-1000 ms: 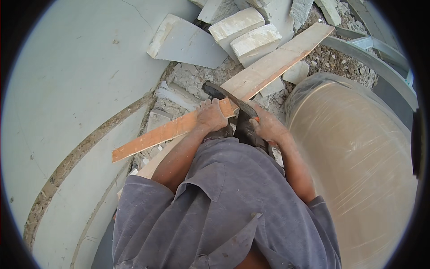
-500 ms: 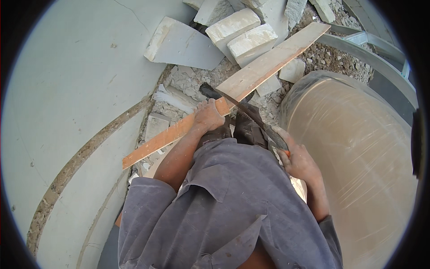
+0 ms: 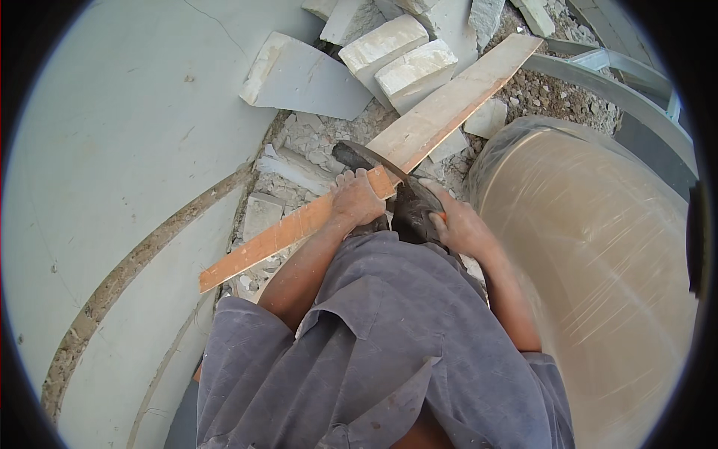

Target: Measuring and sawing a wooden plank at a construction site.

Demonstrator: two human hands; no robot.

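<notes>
My left hand (image 3: 357,200) is closed over an orange-brown wooden strip (image 3: 288,232), near its far right end. My right hand (image 3: 465,227) grips a handsaw (image 3: 390,166); a bit of orange shows at its handle. The dark blade lies across the wood just beyond my left fingers, and the cutting edge itself is hard to make out. A longer, pale board (image 3: 464,93) with an orange edge stretches away to the far right from the blade. Whether strip and board are joined or overlap, I cannot tell.
Broken white blocks (image 3: 307,75) and rubble lie ahead. At right stands a large beige object (image 3: 591,247) wrapped in clear plastic, with a metal ladder-like frame (image 3: 628,90) beyond. A pale wall (image 3: 127,135) runs along the left. My dark shoe (image 3: 348,155) is close to the blade.
My right hand has pushed the saw forward and to the left, so its handle is now nearer the wood. My left hand keeps its hold, shifted slightly right.
</notes>
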